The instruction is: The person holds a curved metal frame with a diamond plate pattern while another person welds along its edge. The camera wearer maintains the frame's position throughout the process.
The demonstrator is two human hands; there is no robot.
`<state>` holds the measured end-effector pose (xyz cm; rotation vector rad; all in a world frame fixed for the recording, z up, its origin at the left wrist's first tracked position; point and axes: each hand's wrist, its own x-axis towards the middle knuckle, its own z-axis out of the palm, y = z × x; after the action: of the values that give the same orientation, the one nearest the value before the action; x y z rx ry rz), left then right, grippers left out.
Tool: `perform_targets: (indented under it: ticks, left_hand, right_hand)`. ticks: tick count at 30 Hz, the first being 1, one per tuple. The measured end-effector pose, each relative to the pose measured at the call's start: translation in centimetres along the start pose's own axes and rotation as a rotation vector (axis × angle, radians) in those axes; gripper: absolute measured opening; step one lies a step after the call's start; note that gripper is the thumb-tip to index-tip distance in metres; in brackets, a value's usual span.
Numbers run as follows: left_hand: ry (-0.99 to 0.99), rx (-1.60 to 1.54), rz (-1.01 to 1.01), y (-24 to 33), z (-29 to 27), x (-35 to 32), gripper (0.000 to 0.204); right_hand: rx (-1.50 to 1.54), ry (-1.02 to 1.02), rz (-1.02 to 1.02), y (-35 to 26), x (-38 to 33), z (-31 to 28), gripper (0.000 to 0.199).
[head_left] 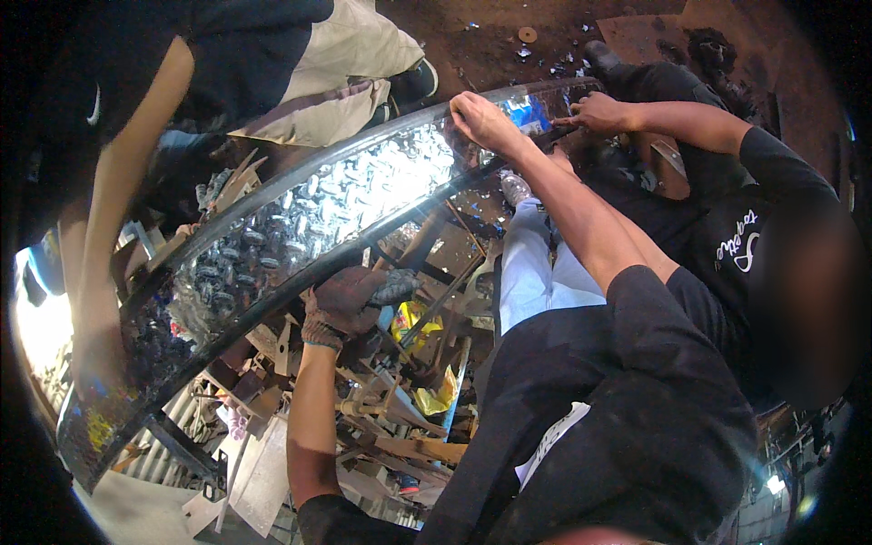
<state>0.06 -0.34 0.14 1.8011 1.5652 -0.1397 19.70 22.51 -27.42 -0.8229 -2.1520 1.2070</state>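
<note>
A long curved panel of shiny, bumpy patterned sheet (309, 218) in a dark frame (263, 304) stretches from lower left to upper right. My left hand (343, 304), in a worn dark glove, is closed beside the frame's near edge. A crumpled grey thing (395, 287) sticks out from its fingers; I cannot make out its kind. Bare, my right hand (483, 123) rests with curled fingers at the panel's far edge; whatever they hold is hidden. A co-worker's hand (598, 114) reaches a finger to the panel's right end, near a blue patch (529, 116).
Scrap wood and offcuts (391, 400) lie below the panel, with yellow wrappers (438, 392) among them. One co-worker in beige trousers (354, 50) is at the far side; another in a black shirt (718, 218) is close on the right. Small debris (554, 56) litters the brown floor.
</note>
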Motion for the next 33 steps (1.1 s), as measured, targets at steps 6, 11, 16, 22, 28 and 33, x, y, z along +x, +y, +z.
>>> perform_targets:
  ticks: [6,11,16,22,28,33]
  left_hand:
    - [0.015,0.019,0.002,-0.7,0.8,-0.3,0.047]
    - [0.017,0.012,0.028,-0.7,0.7,-0.2,0.048]
    - [0.019,-0.011,0.013,-0.3,0.3,0.1,0.047]
    - [-0.013,0.003,0.005,-0.2,0.1,0.1,0.048]
    - [0.009,0.002,0.030,-0.2,0.2,0.1,0.048]
    - [0.022,0.020,0.008,-0.1,0.3,0.0,0.045]
  right_hand:
    - [0.096,0.051,0.119,0.7,-0.7,-0.5,0.012]
    - [0.132,0.050,0.090,0.1,-0.9,-1.3,0.016]
    - [0.022,-0.010,0.023,-0.5,-0.4,-1.7,0.015]
    - [-0.060,-0.116,0.018,-0.9,0.0,-1.8,0.015]
    - [0.009,-0.011,0.073,-0.4,-0.1,-0.5,0.015]
    - [0.107,0.020,0.271,-0.3,-0.4,-0.1,0.015]
